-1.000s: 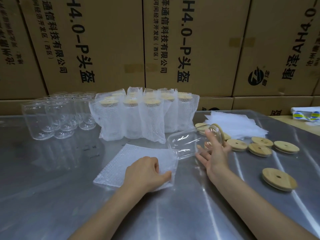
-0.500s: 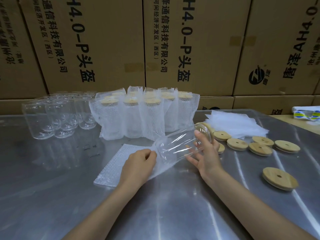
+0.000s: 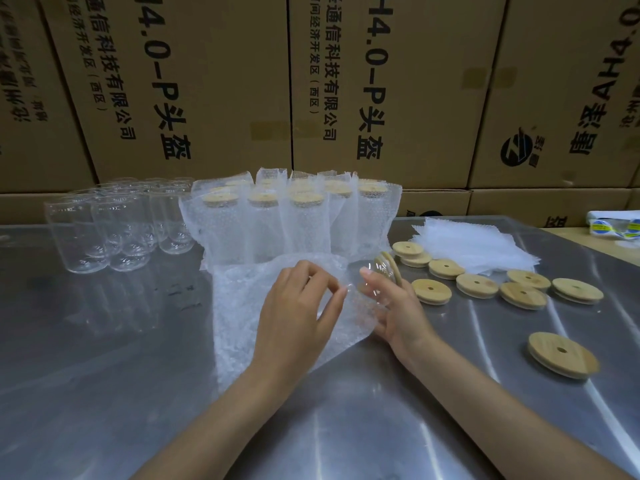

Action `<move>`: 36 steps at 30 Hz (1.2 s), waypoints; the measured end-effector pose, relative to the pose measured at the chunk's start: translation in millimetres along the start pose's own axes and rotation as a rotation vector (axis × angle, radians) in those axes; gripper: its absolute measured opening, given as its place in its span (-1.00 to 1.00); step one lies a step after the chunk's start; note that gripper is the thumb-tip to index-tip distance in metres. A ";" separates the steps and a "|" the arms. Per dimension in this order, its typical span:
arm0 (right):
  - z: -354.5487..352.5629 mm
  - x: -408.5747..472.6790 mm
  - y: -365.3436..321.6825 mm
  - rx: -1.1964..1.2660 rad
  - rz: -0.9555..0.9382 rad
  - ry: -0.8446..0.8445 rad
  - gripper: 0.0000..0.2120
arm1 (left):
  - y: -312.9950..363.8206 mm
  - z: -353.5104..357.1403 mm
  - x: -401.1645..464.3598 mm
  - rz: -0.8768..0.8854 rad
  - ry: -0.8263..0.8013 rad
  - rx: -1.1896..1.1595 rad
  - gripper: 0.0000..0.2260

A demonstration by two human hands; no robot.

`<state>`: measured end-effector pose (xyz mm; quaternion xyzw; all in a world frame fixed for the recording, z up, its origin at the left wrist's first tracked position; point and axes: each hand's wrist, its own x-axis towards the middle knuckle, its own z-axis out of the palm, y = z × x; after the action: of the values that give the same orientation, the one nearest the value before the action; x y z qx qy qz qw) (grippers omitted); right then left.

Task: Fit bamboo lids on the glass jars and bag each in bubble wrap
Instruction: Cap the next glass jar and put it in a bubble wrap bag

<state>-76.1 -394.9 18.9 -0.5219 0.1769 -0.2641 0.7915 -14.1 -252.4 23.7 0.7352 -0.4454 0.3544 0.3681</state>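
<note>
A glass jar [image 3: 370,289] with a bamboo lid [image 3: 389,266] lies on its side, most of it inside a bubble wrap bag [image 3: 242,306] on the steel table [image 3: 104,375]. My right hand [image 3: 394,306] grips the jar near its lidded end. My left hand [image 3: 298,306] pinches the bag's open edge by the jar. Several bare jars [image 3: 114,226] stand at the back left. Several lidded, bagged jars [image 3: 291,216] stand at the back middle. Loose bamboo lids [image 3: 478,285] lie to the right, one [image 3: 561,355] nearer me.
A pile of flat bubble wrap bags [image 3: 474,247] lies behind the loose lids. Printed cardboard boxes [image 3: 381,88] wall off the back of the table. A roll of stickers [image 3: 616,226] rests at the far right on a wooden surface.
The jar has gone leftward into the bag, from outside it to mostly inside. My left hand lifted off the flat bag and now holds its mouth up around the jar.
</note>
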 end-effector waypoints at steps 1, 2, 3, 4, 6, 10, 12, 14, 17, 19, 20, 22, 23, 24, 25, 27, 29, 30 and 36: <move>0.2 -0.3 1.1 -0.023 0.018 -0.020 -0.17 | 0.5 -1.1 0.3 0.011 -0.025 -0.012 -0.81; 0.9 -0.6 2.7 -0.035 0.036 -0.039 -0.20 | 1.3 -2.0 0.3 0.033 -0.058 -0.024 -0.78; 1.6 -1.4 4.0 -0.035 0.053 -0.053 -0.22 | 2.0 -3.0 0.4 0.062 -0.085 -0.042 -0.75; 3.0 -2.3 4.3 -0.023 0.065 -0.058 -0.22 | 2.4 -4.1 1.0 0.076 -0.102 -0.077 -0.73; 3.1 -1.9 2.9 0.036 0.067 -0.038 -0.26 | 0.4 -7.6 5.3 0.034 -0.068 -0.157 -0.73; -3.4 2.1 -5.9 0.117 0.055 0.043 -0.61 | -19.8 -17.8 19.2 -0.269 0.139 -0.179 -0.70; -7.5 5.1 -7.3 0.160 0.054 0.068 -0.74 | -34.5 -24.4 24.9 -0.562 0.190 -0.233 -0.55; -8.8 5.7 -7.9 0.195 0.053 0.099 -0.81 | -47.8 -31.2 27.1 -0.909 0.093 -0.458 -0.39; -10.5 6.6 -5.5 0.190 0.046 0.113 -0.85 | -55.2 -35.9 27.1 -1.138 -0.261 -1.071 -0.48; -10.8 6.6 -4.0 0.200 0.036 0.079 -0.91 | -50.7 -33.8 24.5 -1.097 -0.394 -1.165 -0.62; -11.1 6.6 -3.6 0.203 0.035 0.059 -0.92 | -47.0 -31.1 23.0 -1.061 -0.414 -1.154 -0.64; -10.8 6.5 -4.1 0.196 0.045 0.017 -0.86 | -41.6 -26.8 20.6 -0.992 -0.387 -1.122 -0.71; -10.6 6.8 -4.6 0.189 0.054 0.001 -0.81 | -40.1 -25.9 20.0 -0.961 -0.365 -1.127 -0.76; -10.3 7.5 -5.5 0.180 0.062 -0.012 -0.77 | -38.3 -26.4 20.0 -0.937 -0.346 -1.144 -0.78; -9.1 7.7 -6.9 0.166 0.063 -0.028 -0.77 | -37.3 -26.5 19.8 -0.908 -0.333 -1.152 -0.77; -5.7 6.5 -7.7 0.127 0.067 -0.096 -0.73 | -32.6 -26.8 19.8 -0.868 -0.323 -1.128 -0.66; -0.8 3.5 -7.4 0.069 0.084 -0.158 -0.57 | -27.2 -26.2 19.7 -0.866 -0.310 -1.111 -0.51; 1.3 2.2 -6.5 0.031 0.092 -0.175 -0.51 | -26.8 -24.7 19.2 -0.873 -0.288 -1.108 -0.48; 5.8 3.0 -2.1 0.067 0.096 -0.175 -0.42 | -27.5 -22.4 21.8 -0.907 -0.189 -1.071 -0.03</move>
<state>-71.0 -393.1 23.1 -0.5074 0.1229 -0.1849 0.8326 14.5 -232.6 46.8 0.5938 -0.2383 -0.1670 0.7502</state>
